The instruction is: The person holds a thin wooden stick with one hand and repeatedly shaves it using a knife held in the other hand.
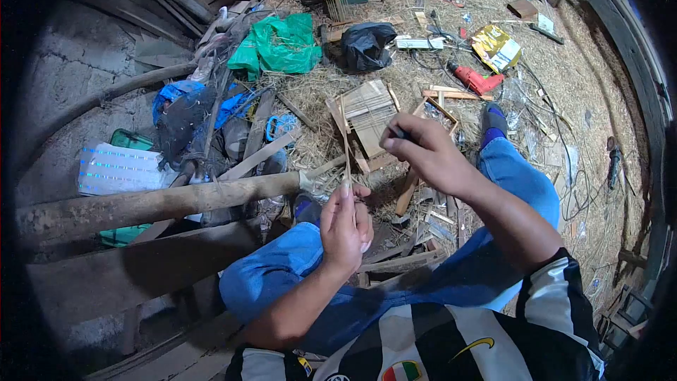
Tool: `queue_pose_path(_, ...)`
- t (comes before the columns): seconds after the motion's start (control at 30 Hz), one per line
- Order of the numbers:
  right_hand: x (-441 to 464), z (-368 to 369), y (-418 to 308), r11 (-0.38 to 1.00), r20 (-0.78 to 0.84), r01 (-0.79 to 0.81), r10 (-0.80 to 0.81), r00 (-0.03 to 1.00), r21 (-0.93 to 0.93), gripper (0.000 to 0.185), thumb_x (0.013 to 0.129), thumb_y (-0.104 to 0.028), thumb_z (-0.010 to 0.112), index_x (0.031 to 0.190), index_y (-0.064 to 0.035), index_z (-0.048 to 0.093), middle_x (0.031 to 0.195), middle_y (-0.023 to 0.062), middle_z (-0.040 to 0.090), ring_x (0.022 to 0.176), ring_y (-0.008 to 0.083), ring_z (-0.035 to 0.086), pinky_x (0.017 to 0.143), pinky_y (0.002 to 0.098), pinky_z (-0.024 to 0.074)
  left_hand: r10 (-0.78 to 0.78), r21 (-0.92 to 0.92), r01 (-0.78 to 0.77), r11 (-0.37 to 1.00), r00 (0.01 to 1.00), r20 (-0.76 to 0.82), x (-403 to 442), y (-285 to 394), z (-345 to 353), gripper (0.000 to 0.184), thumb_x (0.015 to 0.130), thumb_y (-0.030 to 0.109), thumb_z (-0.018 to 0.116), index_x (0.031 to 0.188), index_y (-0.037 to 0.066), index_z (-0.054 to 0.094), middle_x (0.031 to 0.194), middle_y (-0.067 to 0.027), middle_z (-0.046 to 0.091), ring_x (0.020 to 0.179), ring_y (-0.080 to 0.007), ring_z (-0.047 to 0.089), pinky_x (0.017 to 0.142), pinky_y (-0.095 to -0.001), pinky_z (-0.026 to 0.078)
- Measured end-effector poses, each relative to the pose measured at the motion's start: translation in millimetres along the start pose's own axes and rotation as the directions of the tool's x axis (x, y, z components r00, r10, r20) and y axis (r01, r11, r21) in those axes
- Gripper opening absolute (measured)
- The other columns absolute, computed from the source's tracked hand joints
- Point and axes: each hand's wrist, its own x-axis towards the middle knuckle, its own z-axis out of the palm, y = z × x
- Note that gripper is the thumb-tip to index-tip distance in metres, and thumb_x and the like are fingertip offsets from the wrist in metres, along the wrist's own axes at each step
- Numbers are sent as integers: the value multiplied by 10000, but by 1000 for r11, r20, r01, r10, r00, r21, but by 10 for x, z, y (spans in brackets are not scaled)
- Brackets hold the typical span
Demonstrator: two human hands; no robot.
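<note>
My left hand (345,226) pinches the lower end of a thin, light wooden strip (346,142), which stands nearly upright from the fingertips. To its right, my right hand (422,147) is closed round a small dark object (400,132), mostly hidden by the fingers. The two hands are apart. Beyond them on the straw-covered ground lies a slatted wooden piece (370,114), partly behind my right hand.
A thick wooden pole (162,204) runs in from the left. Farther off lie a green plastic bag (278,44), a black bag (367,46), a red drill (476,79) with cables, and a yellow packet (495,48). Wood scraps lie between my feet.
</note>
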Motion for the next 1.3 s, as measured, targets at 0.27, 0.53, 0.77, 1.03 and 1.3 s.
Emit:
queue_pose_path(0.27, -119, -116, -38, 857, 221, 222, -131, 967, -465, 246, 828, -269, 638, 947, -54, 643, 737, 199, 651, 724, 399, 661, 651, 501, 505, -116, -65, 115, 991, 993, -4, 109, -126, 75, 333, 1085, 331, 363, 1002, 63, 541, 475, 13, 349, 341, -94, 297, 335, -256, 275)
queue_pose_path(0.53, -232, -78, 47, 766, 184, 111, 9, 983, -633, 247, 752, -290, 671, 854, -65, 667, 713, 193, 668, 713, 396, 672, 652, 511, 535, 18, -12, -17, 1000, 997, 73, 89, -180, 149, 358, 1086, 327, 351, 902, 64, 509, 495, 6, 374, 359, -92, 298, 354, -247, 269)
queue_pose_path(0.77, -299, -26, 205, 768, 123, 89, -13, 992, -635, 210, 746, -265, 692, 809, -65, 680, 704, 183, 668, 702, 392, 674, 645, 510, 537, -59, 49, 53, 997, 989, 137, 55, -164, 253, 372, 1082, 373, 337, 845, 106, 443, 505, -9, 363, 369, -109, 303, 353, -256, 279)
queue_pose_path(1.03, -239, 30, 94, 725, 129, 45, 61, 990, -687, 214, 766, -278, 670, 830, -75, 697, 687, 188, 666, 690, 392, 679, 631, 511, 545, -13, 59, 7, 998, 994, 113, 40, -165, 290, 340, 1084, 339, 347, 863, 99, 444, 526, 2, 356, 362, -97, 282, 334, -252, 275)
queue_pose_path(1.3, -176, 103, 89, 669, 199, 89, 89, 976, -738, 202, 723, -249, 681, 831, -81, 713, 726, 187, 688, 723, 381, 699, 655, 496, 562, -5, 57, -2, 998, 991, 135, 60, -205, 260, 332, 1086, 319, 355, 858, 97, 451, 521, 16, 329, 354, -82, 270, 318, -254, 260)
